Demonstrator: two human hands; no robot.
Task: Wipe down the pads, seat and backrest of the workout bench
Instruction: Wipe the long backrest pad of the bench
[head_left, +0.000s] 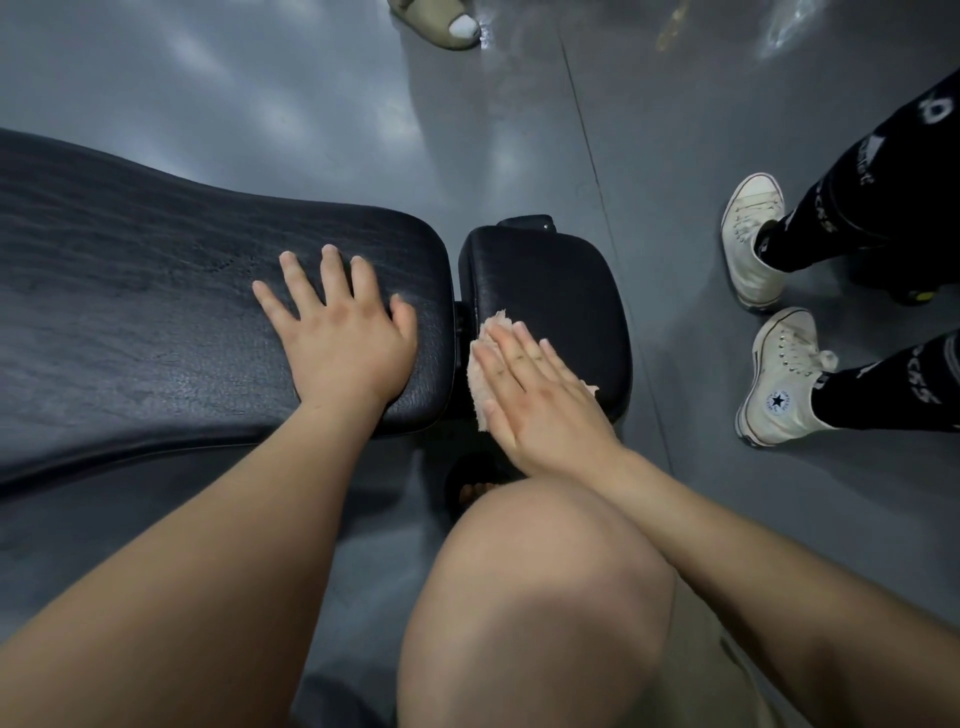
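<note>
Right hand (540, 400): fingers straight, unclenched, palm pressing a pink cloth (480, 374) flat onto the near left corner of the short pad (561, 280), judged to be the seat. Left hand (343, 332): released, fingers spread, grasping nothing, resting flat on the end of the long pad (156, 291), judged to be the backrest. The 2 pads lie end to end with a narrow gap between them.

Procedure for the step in hand, wiping the seat:
1. Press with the whole palm so the cloth does not bunch.
2. Work in overlapping straight passes from the gap side to the far edge.
3. Cover the rounded edges and the side facing the gap.
4. Brace with the left hand to steady the workout bench.

Count: 2 hands, 1 cloth, 2 pads, 1 bare knee (535, 597). On the grey floor (260, 78): 2 white sneakers (753, 244) of a bystander, 1 tan slide (436, 21).
</note>
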